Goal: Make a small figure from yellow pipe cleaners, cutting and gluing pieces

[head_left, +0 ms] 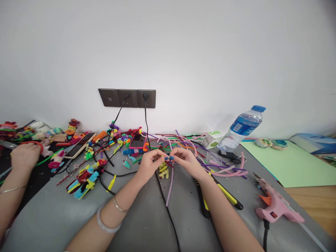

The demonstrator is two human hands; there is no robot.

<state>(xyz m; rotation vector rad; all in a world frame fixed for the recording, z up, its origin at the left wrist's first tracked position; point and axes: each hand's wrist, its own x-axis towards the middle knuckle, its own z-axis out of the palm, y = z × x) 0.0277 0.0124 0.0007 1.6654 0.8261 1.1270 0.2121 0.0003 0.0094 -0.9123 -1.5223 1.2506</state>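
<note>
My left hand [150,163] and my right hand [187,160] meet over the grey table [147,224], fingertips pinched together on a small blue piece at the top of a lilac pipe cleaner [170,187]. The stem hangs down from my fingers toward me. A small yellow pipe-cleaner shape [163,171] lies just under my hands. Bracelets sit on my left wrist.
Loose pipe cleaners [189,143] and finished figures [84,180] litter the table. Two phones [78,144] lie at the back left. A water bottle [241,127], pliers [225,194], a pink glue gun [275,206] and green paper [294,162] are on the right. Another person's hand [25,155] holds scissors at the far left.
</note>
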